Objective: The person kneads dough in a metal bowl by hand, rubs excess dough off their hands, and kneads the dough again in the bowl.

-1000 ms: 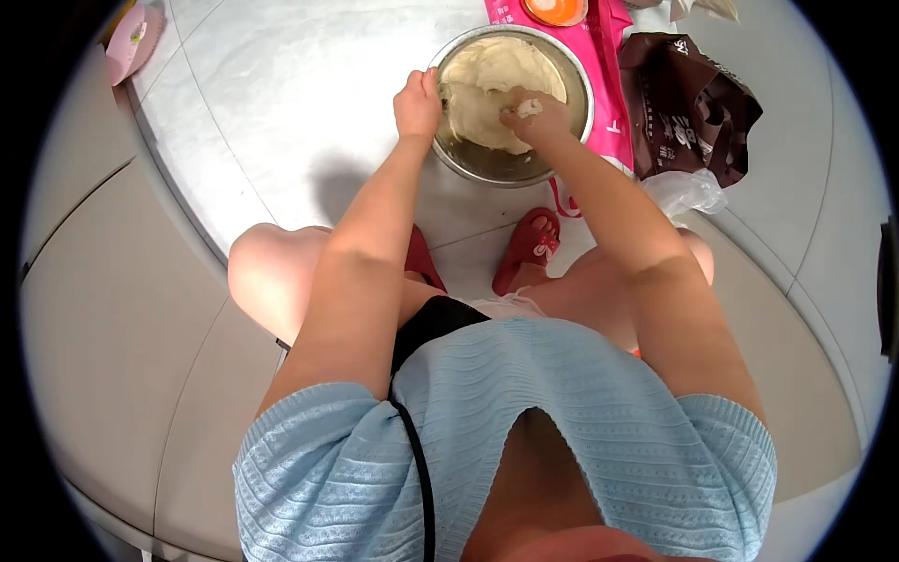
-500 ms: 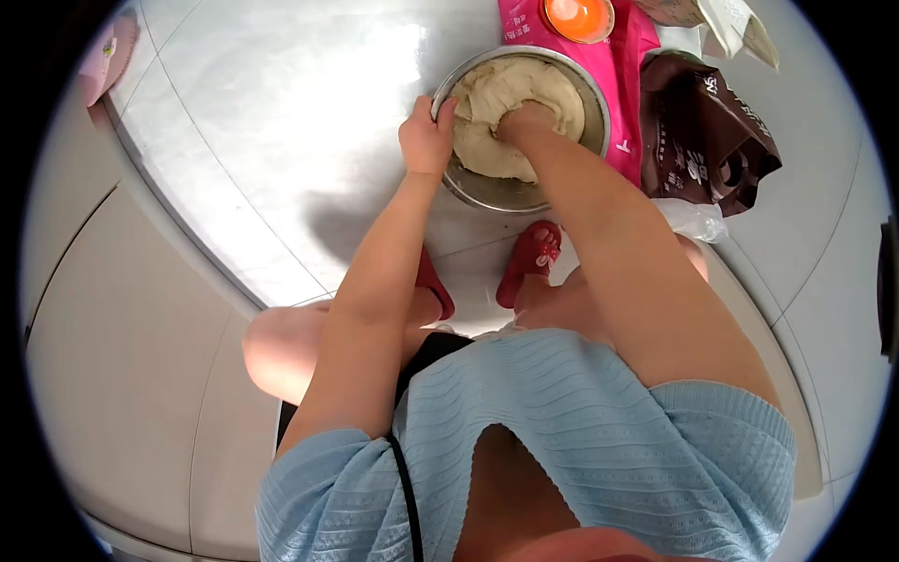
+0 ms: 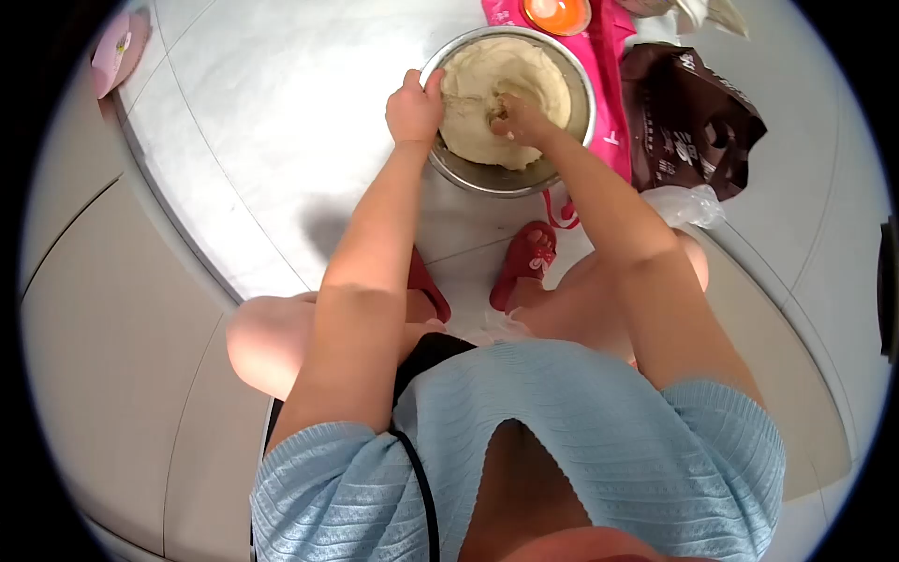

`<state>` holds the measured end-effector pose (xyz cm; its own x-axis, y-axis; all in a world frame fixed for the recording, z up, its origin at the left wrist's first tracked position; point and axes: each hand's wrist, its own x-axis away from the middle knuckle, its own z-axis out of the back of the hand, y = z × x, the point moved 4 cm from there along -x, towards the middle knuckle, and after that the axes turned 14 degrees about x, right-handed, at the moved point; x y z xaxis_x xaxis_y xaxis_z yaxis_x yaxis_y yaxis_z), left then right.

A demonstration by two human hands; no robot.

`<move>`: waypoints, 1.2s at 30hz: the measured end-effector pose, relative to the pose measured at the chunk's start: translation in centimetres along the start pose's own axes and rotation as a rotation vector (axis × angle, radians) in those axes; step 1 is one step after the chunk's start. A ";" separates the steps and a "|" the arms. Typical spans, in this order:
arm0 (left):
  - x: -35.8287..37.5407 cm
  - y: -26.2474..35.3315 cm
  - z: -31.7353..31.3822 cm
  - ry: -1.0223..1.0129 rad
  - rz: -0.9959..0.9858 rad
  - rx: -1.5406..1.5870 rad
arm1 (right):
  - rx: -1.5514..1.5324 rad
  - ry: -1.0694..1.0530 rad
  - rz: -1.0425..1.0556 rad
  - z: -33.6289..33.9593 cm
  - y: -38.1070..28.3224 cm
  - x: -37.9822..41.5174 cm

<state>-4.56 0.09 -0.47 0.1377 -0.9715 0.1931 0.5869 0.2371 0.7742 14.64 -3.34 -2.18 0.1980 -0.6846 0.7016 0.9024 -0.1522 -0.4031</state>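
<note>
A round metal bowl [image 3: 501, 186] stands on the floor in front of my feet, with a large mass of pale, soft dough [image 3: 487, 70] inside it. My left hand [image 3: 415, 110] is closed around the bowl's left rim, the thumb over the edge. My right hand [image 3: 523, 122] is at the middle of the dough, its fingers curled in against a hollow there. Bits of dough cling to those fingers; how much they grasp is partly hidden.
A pink bag [image 3: 611, 103] lies beside and behind the bowl, with an orange bowl [image 3: 559, 13] on it. To its right are a dark brown bag [image 3: 688, 122] and a clear plastic bag [image 3: 688, 204]. Red slippers [image 3: 526, 262] are on my feet, close to the bowl.
My right hand has come up out of the dough, so its curled fingers show, and a hollow is left there. My left hand keeps hold of the rim. The view has shifted slightly.
</note>
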 end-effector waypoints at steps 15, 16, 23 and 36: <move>-0.6 -0.4 0.1 -0.050 -0.025 0.026 | 0.421 -0.051 -0.273 1.9 -6.6 -3.0; -0.5 -0.4 0.1 -0.051 -0.019 0.042 | 0.429 -0.088 -0.304 1.8 -6.4 -3.4; -0.4 -0.3 0.4 -0.050 0.003 0.065 | 0.597 -0.318 -0.179 0.5 -5.7 -6.7; -0.2 0.4 0.3 -0.031 0.027 -0.115 | 0.219 0.422 -0.075 0.9 -4.6 4.4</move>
<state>-4.58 0.36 -0.02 0.1307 -0.9637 0.2327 0.6709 0.2588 0.6949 11.72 -5.08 3.27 -0.0028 -0.9137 0.4064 0.9766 -0.0899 -0.1953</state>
